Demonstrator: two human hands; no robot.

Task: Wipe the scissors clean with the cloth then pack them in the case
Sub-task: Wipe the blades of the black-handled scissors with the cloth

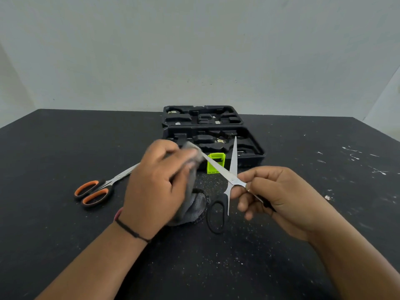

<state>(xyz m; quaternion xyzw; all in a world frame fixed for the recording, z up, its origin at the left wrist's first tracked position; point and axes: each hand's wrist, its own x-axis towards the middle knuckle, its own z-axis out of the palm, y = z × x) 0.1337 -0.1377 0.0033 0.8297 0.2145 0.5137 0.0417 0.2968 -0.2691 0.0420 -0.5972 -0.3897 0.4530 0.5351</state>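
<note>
Two hands at work on one opened pair of scissors, held above a black table.

Right hand [275, 195] pinches the black-handled scissors [232, 180] just behind the pivot, one handle hidden in its palm, the other loop hanging free below. Blades spread wide: one points up toward the case, the other runs left into the grey cloth [191, 198]. Left hand [155, 185] is curled round the cloth and grips that blade tip through it; the cloth's tail trails to the table [303, 267]. Open case [213, 135] lies just beyond the hands, both moulded halves flat, near the table's far edge; a green block [215, 163] stands at its front lip, behind the crossed blades. Orange-handled scissors [97, 190] lie closed on the left, blades passing behind the left hand. Bare tabletop on the right, flecked with white marks.
</note>
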